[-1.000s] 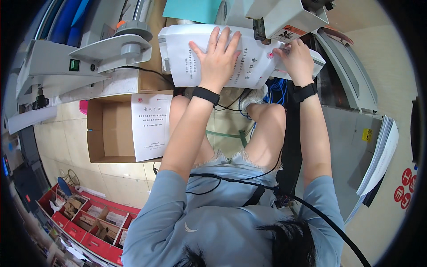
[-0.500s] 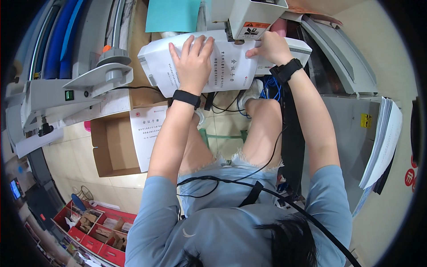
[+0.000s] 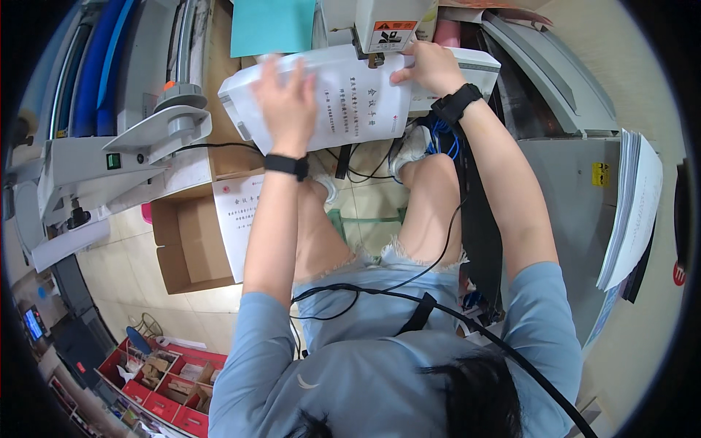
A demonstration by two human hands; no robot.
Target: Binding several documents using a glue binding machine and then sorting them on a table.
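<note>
A white printed sheet (image 3: 349,109) lies across the white bed (image 3: 473,66) of a machine, under its white head (image 3: 394,18) with an orange warning label. Over the sheet's left part is my left hand (image 3: 287,109), smeared by motion, its fingers stretched and spread. Whether it touches the paper I cannot tell. My right hand (image 3: 436,69) is at the sheet's right end beside the head, thumb on the paper and fingers curled at the far edge. Each wrist wears a black band.
An open cardboard box (image 3: 191,244) stands at left, a printed sheet (image 3: 237,219) over its edge. A turquoise sheet (image 3: 272,28) lies beyond the bed. Stacked paper (image 3: 629,212) hangs at right beside a grey cabinet (image 3: 562,197). A black cable (image 3: 467,325) crosses my lap.
My left hand has shifted left over the sheet and blurred. The right hand keeps its hold at the right end. The whole view has shifted slightly.
</note>
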